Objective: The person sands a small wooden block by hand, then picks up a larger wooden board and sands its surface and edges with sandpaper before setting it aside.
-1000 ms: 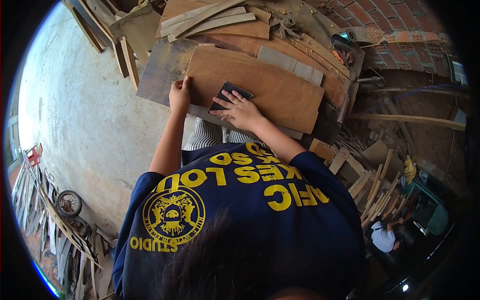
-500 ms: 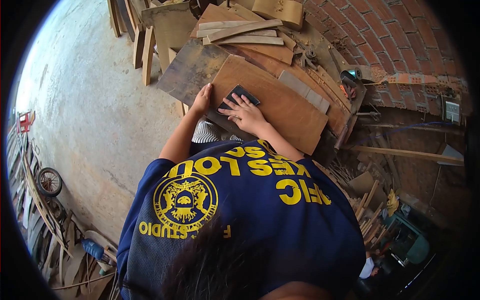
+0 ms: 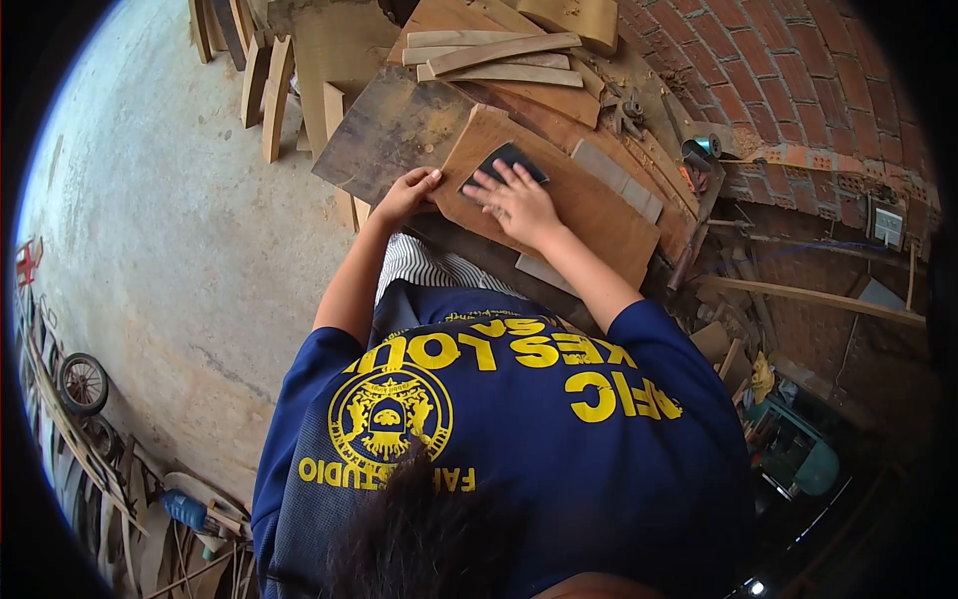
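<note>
A wide reddish-brown wooden board [image 3: 589, 215] lies at a slant in front of me on the work surface. My left hand [image 3: 409, 193] grips its left edge, thumb on the rim and the other fingers partly hidden. On the board's left part is a dark sheet of sandpaper [image 3: 511, 158]. My right hand [image 3: 521, 208] rests flat over that sheet with its fingers spread. The sheet's upper edge shows beyond the fingertips.
Beyond the board, several light wooden strips [image 3: 509, 58] lie stacked on other boards. A dark stained panel [image 3: 384, 135] sits to the left. Metal pliers-like tools [image 3: 627, 110] and a brick wall [image 3: 763, 70] are at the right. Wooden pieces [image 3: 276, 100] stand on the concrete floor.
My right hand and the sandpaper have moved away from the board's near edge, up and to the right. My left hand stays at the left edge. The view has shifted slightly.
</note>
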Demonstrator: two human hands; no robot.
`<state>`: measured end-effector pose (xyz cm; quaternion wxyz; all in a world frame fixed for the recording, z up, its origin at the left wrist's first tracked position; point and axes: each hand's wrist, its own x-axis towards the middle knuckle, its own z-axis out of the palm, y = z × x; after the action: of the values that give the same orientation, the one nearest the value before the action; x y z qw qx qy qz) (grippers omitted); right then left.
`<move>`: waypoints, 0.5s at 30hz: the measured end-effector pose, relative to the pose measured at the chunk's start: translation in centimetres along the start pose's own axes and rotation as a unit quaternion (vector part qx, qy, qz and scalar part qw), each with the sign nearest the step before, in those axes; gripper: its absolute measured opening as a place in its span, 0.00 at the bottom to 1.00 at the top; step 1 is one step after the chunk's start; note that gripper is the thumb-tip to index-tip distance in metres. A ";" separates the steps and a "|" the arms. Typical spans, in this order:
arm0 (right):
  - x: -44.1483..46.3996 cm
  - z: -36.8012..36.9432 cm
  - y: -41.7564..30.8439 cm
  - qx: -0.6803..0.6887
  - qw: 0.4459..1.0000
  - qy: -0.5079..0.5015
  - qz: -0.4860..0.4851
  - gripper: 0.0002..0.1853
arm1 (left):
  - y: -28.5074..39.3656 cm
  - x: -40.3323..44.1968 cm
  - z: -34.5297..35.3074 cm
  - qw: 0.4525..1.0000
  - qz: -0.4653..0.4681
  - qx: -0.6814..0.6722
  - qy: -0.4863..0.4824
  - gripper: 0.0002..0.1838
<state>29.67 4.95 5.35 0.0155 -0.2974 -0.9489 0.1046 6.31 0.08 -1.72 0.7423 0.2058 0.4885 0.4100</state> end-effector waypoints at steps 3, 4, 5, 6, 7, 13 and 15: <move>3.0 -0.2 3.2 0.025 0.968 0.070 0.239 0.20 | -1.6 0.1 -1.0 0.998 0.030 -0.023 -0.043 0.16; 3.5 0.2 2.5 0.001 0.964 0.075 0.255 0.20 | -1.9 -0.1 -0.7 0.995 0.087 -0.020 -0.040 0.16; 4.1 0.8 1.6 -0.023 0.959 0.081 0.270 0.20 | -2.1 -0.2 -0.4 0.989 0.146 -0.015 -0.035 0.18; 4.1 0.9 -0.1 0.016 0.979 0.063 0.192 0.21 | -2.3 -0.6 -0.1 0.977 0.194 0.084 -0.017 0.21; 3.7 0.7 -1.9 0.056 0.991 0.044 0.113 0.21 | -1.7 -1.4 0.5 0.973 0.201 0.116 -0.007 0.24; 6.0 0.0 1.6 -0.023 0.966 0.071 0.248 0.20 | -2.2 -2.0 0.7 0.907 0.276 0.314 0.049 0.31; 6.8 0.7 1.5 -0.075 0.963 0.068 0.249 0.20 | -2.0 -2.1 0.8 0.941 0.224 0.251 0.019 0.31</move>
<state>24.87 9.90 4.13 0.0311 -0.5311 -0.8466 0.0137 7.47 -2.74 -1.62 0.5459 0.4819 0.5307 0.4337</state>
